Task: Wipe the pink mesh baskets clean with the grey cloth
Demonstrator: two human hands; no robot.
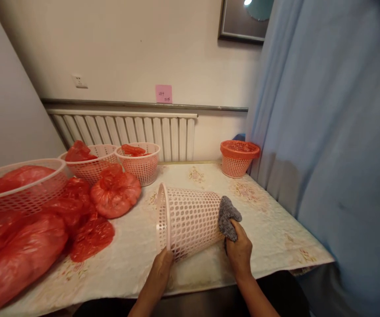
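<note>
A pale pink perforated plastic basket lies tipped on its side above the front of the table, its mouth facing left. My left hand grips its rim at the lower near side, fingers partly hidden behind the plastic. At the basket's base end, my right hand is closed on a grey fluffy cloth, which presses against the bottom. Part of the cloth is hidden by the hand.
Pink baskets with red plastic bags stand along the left and back. Filled red bags cover the table's left side. Back right, a basket has a red bag over its rim. A blue curtain borders the flowered tablecloth.
</note>
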